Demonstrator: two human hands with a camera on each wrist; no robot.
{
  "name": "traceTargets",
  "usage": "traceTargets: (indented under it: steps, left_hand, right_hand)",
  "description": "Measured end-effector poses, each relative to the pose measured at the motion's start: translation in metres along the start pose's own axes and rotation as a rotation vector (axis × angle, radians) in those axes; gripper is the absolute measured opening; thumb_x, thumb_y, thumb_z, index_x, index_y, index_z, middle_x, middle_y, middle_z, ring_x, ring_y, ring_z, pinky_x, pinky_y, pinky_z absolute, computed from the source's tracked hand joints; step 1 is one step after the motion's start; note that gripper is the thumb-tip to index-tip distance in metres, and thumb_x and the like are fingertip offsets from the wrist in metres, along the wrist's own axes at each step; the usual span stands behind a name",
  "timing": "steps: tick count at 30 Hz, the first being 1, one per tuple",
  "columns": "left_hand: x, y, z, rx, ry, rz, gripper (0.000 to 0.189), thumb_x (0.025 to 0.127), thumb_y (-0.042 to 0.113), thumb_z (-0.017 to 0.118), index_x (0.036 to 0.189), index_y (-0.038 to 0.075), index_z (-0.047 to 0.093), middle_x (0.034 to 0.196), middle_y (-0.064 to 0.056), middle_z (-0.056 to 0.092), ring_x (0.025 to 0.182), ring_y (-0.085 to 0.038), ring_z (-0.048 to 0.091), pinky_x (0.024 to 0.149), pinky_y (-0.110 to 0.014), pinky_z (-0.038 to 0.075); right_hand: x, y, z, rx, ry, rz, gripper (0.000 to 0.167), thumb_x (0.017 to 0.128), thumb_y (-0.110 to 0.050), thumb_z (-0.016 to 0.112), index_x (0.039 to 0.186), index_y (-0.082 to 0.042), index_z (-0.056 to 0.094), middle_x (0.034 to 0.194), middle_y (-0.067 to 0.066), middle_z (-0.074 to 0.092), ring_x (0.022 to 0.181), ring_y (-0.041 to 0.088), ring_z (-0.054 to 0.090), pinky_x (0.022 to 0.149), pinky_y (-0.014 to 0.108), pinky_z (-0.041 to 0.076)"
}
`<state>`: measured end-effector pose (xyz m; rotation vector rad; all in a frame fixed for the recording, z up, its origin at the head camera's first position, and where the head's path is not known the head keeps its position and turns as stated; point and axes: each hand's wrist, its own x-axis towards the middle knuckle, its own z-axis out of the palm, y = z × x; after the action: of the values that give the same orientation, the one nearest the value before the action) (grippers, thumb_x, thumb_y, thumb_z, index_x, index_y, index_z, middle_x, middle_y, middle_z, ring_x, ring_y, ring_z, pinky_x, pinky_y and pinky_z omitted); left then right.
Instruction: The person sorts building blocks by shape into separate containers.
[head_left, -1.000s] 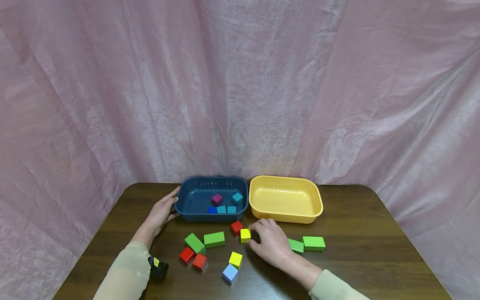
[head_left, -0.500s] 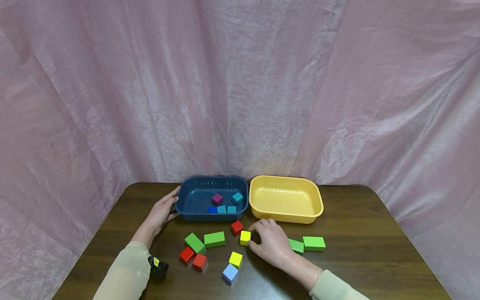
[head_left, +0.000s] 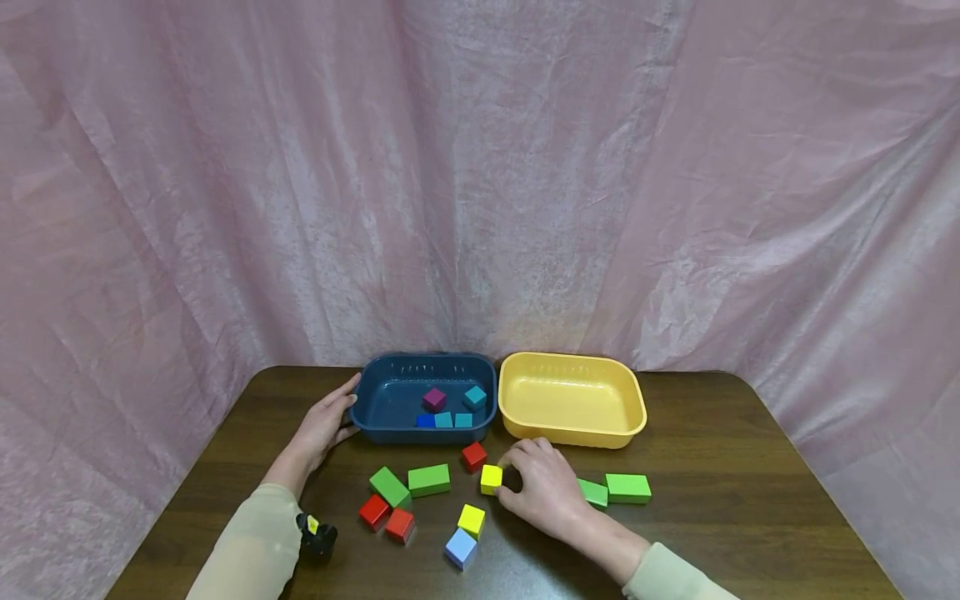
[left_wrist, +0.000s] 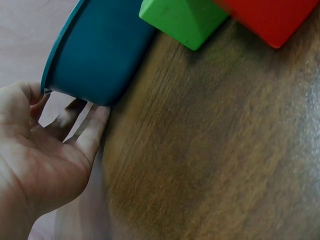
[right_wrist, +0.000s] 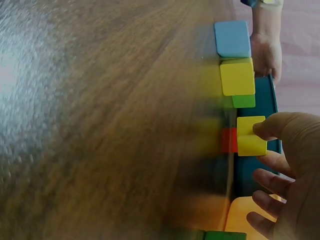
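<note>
On the brown table, my right hand (head_left: 546,487) pinches a yellow cube (head_left: 491,480) with thumb and index finger; in the right wrist view the thumb (right_wrist: 267,126) lies against the cube's face and the other fingers are spread. A red cube (head_left: 474,457) is just behind it. My left hand (left_wrist: 55,155) touches the left end of a dark blue tray (head_left: 423,434) from outside, fingers fairly straight along rim and wall. Inside the tray lie a purple cube (head_left: 434,400), a blue block (head_left: 425,421) and several teal cubes (head_left: 474,397).
A yellow tray (head_left: 573,436) stands beside the blue one. Green blocks (head_left: 429,480) and red cubes (head_left: 400,526) lie front left. Nearer me, a second yellow cube (head_left: 472,520) touches a light blue cube (head_left: 461,547). More green blocks (head_left: 628,488) lie right, one partly behind my hand.
The yellow cube at my right fingers has slid slightly toward me, away from the red cube. My left hand and the trays stay almost where they were.
</note>
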<state>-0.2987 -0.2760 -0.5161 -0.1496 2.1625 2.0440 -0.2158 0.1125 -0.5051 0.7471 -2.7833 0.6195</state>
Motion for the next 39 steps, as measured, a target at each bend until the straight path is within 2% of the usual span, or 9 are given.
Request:
traceTargets:
  steps: [17,24,30,39]
  left_hand:
    - [0.001,-0.001,-0.001,0.009,-0.001,0.007,0.054,0.112,0.025,0.040,0.164,0.025,0.027,0.167,-0.013,0.024,0.143,-0.036,0.040,0.110,-0.050,0.041]
    - [0.002,-0.002,-0.003,0.017,-0.007,0.012,0.054,0.112,0.026,0.040,0.164,0.025,0.026,0.167,-0.011,0.023,0.142,-0.035,0.040,0.108,-0.046,0.045]
    - [0.003,-0.003,-0.003,0.014,-0.009,0.016,0.055,0.111,0.026,0.040,0.164,0.024,0.026,0.167,-0.012,0.024,0.142,-0.035,0.040,0.107,-0.045,0.046]
    - [0.002,-0.002,-0.003,0.014,-0.001,0.007,0.054,0.111,0.027,0.041,0.164,0.026,0.027,0.166,-0.012,0.025,0.141,-0.034,0.042,0.108,-0.046,0.045]
  right_hand:
    - [0.004,-0.003,-0.025,0.036,0.077,-0.022,0.027,0.079,-0.034,0.085,0.099,-0.020,0.074,0.105,-0.008,0.065,0.100,0.016,0.053,0.089,0.039,0.050]
    - [0.012,-0.002,-0.038,0.066,0.140,-0.029,0.028,0.077,-0.032,0.086,0.098,-0.019,0.073,0.107,-0.006,0.066,0.102,0.018,0.056,0.091,0.039,0.049]
    - [0.018,0.000,-0.047,0.089,0.168,-0.022,0.027,0.077,-0.029,0.086,0.098,-0.017,0.073,0.107,-0.006,0.066,0.103,0.020,0.056,0.090,0.040,0.048]
    - [0.029,0.002,-0.055,0.102,0.169,0.022,0.027,0.079,-0.029,0.084,0.101,-0.017,0.073,0.110,-0.004,0.067,0.106,0.021,0.055,0.090,0.041,0.048]
